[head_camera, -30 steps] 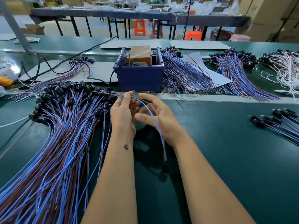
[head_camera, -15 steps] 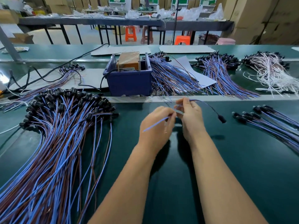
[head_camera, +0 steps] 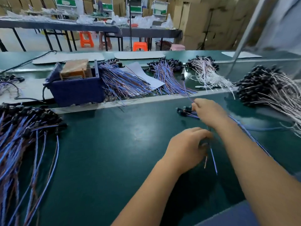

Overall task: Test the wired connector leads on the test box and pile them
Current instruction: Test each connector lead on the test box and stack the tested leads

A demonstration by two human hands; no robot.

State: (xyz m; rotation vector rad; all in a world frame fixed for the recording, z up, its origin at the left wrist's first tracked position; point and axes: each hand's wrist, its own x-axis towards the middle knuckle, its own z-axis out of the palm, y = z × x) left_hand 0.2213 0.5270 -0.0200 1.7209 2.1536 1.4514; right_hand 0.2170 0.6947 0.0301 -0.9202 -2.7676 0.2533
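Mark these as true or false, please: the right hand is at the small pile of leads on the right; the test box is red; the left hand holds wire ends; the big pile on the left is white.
1. The right hand is at the small pile of leads: true.
2. The test box is red: false, dark blue.
3. The left hand holds wire ends: true.
4. The big left pile is white: false, blue and brown wires.

Both bare forearms reach in from near right. Left hand [head_camera: 187, 147] nearer, fingers curled, pinching. Right hand [head_camera: 210, 111] stretched farther right, knuckles up, fingers curled; grip blurred.
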